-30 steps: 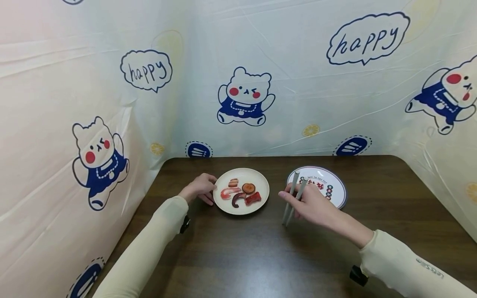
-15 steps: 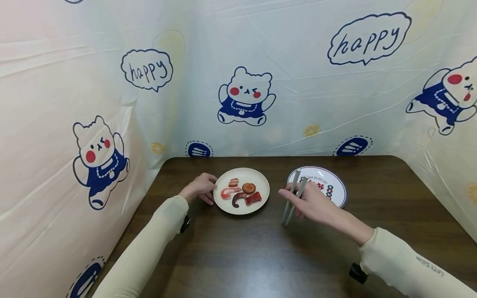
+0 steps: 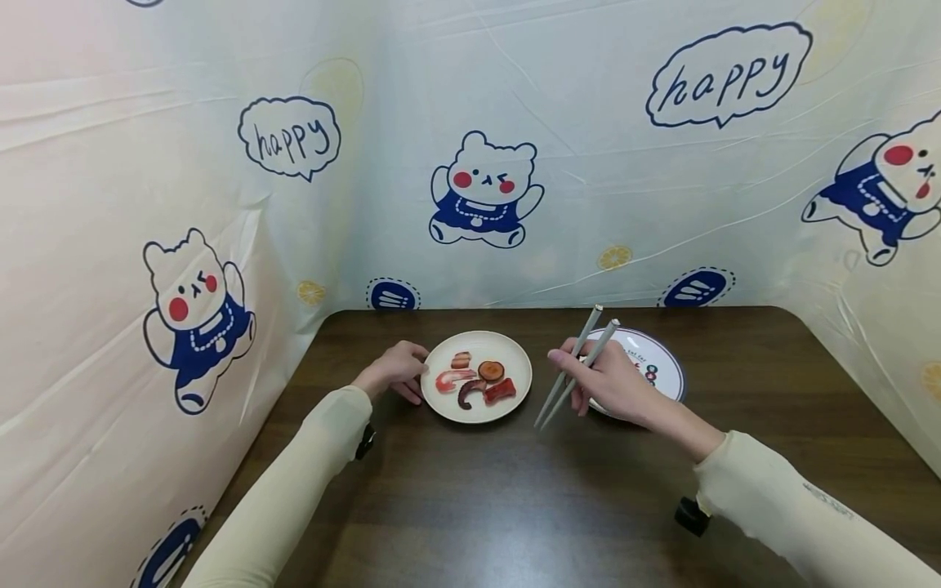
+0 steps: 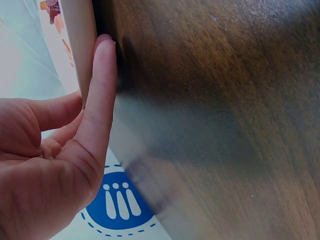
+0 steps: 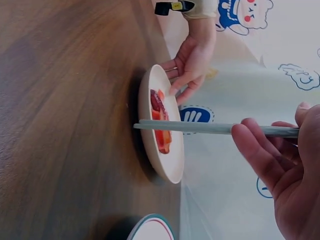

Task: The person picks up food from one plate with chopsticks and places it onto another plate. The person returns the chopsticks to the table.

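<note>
A cream plate holds a pink shrimp, a round brown mushroom-like slice, a curled dark tentacle, a red piece of meat and a small striped strip of meat. At its left rim, my left hand grips the edge, thumb at the rim and fingers along the outer wall. My right hand holds a pair of grey-green chopsticks over the table, right of the cream plate. Their tips point down, slightly apart, with nothing between them in the head view.
Behind my right hand lies a white plate with a blue rim and printed lettering, partly covered by the hand. The brown wooden table ends at a printed cloth backdrop at the back and sides.
My right hand has shifted slightly up, and the chopsticks have tilted so their tips lie further left, nearer the cream plate. My left hand and the food stay in place.
</note>
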`<act>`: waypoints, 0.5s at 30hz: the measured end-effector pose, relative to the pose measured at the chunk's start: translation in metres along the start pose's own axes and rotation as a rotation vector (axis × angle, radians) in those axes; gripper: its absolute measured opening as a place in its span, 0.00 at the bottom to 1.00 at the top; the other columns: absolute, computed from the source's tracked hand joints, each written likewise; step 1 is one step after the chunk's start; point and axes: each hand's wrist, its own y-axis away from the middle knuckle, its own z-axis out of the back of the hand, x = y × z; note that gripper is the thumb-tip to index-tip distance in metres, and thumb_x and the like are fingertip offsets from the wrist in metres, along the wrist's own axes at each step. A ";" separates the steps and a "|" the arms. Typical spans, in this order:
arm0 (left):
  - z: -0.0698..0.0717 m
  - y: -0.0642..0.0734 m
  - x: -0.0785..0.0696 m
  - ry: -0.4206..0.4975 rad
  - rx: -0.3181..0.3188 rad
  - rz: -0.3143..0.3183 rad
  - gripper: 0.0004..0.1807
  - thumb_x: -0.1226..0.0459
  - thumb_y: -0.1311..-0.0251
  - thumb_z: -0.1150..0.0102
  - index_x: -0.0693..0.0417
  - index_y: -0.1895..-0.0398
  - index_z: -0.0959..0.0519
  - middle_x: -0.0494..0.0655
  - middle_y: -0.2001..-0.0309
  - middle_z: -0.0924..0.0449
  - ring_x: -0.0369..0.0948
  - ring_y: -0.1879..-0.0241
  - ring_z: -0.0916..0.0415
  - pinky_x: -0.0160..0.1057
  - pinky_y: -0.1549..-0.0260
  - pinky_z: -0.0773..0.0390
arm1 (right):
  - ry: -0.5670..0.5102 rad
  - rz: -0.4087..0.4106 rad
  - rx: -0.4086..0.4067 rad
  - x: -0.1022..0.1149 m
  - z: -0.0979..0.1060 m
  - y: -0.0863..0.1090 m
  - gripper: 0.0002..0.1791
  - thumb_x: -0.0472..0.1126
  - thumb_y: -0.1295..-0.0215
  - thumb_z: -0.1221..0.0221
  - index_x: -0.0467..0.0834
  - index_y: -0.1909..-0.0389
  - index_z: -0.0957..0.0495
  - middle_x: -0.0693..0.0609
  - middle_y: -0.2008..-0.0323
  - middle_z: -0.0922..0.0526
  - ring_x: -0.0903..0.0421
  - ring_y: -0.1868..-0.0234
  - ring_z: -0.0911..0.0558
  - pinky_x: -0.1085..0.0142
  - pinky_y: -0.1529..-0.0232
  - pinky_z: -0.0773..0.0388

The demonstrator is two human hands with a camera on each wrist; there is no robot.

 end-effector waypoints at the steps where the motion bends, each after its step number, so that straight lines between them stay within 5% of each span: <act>1: 0.000 0.000 0.000 -0.001 0.002 -0.001 0.22 0.70 0.22 0.49 0.66 0.28 0.30 0.64 0.55 0.18 0.51 0.69 0.12 0.46 0.68 0.09 | -0.018 0.003 -0.008 -0.001 0.000 -0.002 0.16 0.45 0.18 0.43 0.40 0.66 0.21 0.47 0.86 0.20 0.48 0.88 0.19 0.52 0.87 0.17; 11: 0.001 -0.001 0.001 0.004 0.009 0.003 0.22 0.70 0.23 0.49 0.66 0.29 0.29 0.64 0.54 0.18 0.51 0.70 0.13 0.46 0.69 0.09 | -0.177 -0.065 -0.056 -0.011 0.006 -0.026 0.19 0.47 0.18 0.44 0.34 0.64 0.23 0.36 0.79 0.19 0.42 0.82 0.15 0.48 0.79 0.12; 15: 0.000 -0.001 0.000 0.003 0.008 0.004 0.22 0.70 0.23 0.49 0.66 0.29 0.29 0.64 0.54 0.18 0.51 0.70 0.13 0.46 0.69 0.09 | -0.169 -0.111 -0.076 -0.015 0.008 -0.032 0.22 0.52 0.18 0.45 0.34 0.60 0.21 0.35 0.78 0.17 0.42 0.80 0.14 0.62 0.86 0.19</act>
